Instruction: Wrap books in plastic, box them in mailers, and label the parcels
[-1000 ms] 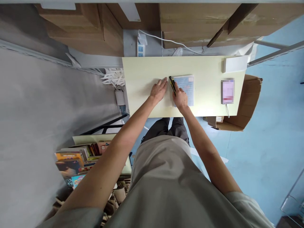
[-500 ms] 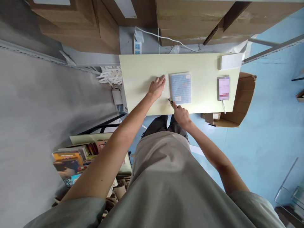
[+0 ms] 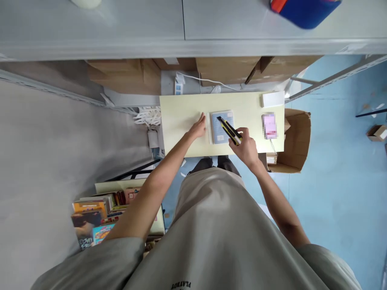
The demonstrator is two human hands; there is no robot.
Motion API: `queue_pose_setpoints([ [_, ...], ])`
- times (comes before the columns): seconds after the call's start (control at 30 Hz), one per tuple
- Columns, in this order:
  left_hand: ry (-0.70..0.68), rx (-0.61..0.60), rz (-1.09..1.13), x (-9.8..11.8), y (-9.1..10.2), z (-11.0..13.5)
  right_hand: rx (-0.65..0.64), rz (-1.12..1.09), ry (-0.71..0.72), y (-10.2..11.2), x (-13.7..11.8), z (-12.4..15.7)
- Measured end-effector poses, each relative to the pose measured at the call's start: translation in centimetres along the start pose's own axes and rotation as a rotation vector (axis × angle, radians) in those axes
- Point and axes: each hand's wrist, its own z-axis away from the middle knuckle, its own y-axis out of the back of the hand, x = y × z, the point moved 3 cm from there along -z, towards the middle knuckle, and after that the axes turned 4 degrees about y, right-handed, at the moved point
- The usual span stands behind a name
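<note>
A blue-covered book (image 3: 218, 132) in what looks like clear plastic wrap lies flat on the pale yellow table (image 3: 177, 121). A whitish strip runs down its left side. My left hand (image 3: 198, 127) rests at that strip, fingers stretched out and holding nothing. In my right hand (image 3: 246, 147) is a black and yellow utility knife (image 3: 230, 130), gripped by its handle. The knife is raised over the book's right part, its tip pointing up and left, and it hides some of the cover.
A pixelated pink phone (image 3: 269, 126) with a white cable and a white box (image 3: 273, 99) are at the table's right. Beside it stands an open cardboard box (image 3: 298, 141). A grey shelf (image 3: 136, 44) spans above the back. Several books (image 3: 90, 207) stand lower left.
My right hand has lifted the utility knife from the book's lower left edge, up and to the right. My left hand stays by the left edge. The view has shifted, showing the upper shelf.
</note>
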Motion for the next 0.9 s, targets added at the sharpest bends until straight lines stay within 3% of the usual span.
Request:
queue_pose_setpoints([
  [0.07,-0.041,0.054,0.029,2.0,1.4,1.4,0.157,-0.089,0.074,2.4,0.1,-1.9],
  [0.13,-0.173,0.187,0.073,4.9,3.4,3.1,0.302,-0.128,0.185,5.0,-0.3,-4.4],
  [0.27,-0.407,0.465,0.177,11.7,8.9,5.9,0.512,-0.104,0.451,10.3,-2.3,-11.3],
  [0.43,-0.494,0.693,0.241,18.3,16.0,7.8,0.535,-0.036,0.609,14.2,-5.7,-22.8],
  [0.53,-0.487,0.779,0.243,20.1,18.2,8.7,0.47,0.042,0.624,14.6,-7.8,-29.1],
  [0.63,-0.45,0.827,0.24,20.1,18.3,9.0,0.38,0.114,0.587,14.2,-9.6,-33.1],
  [0.73,-0.382,0.823,0.256,18.3,16.7,8.1,0.296,0.178,0.51,13.9,-10.8,-34.8],
  [0.83,-0.248,0.768,0.319,14.6,13.3,6.1,0.26,0.241,0.446,13.9,-11.2,-34.4],
  [0.9,-0.082,0.699,0.365,11.6,9.9,4.9,0.331,0.206,0.493,13.7,-10.7,-32.4],
])
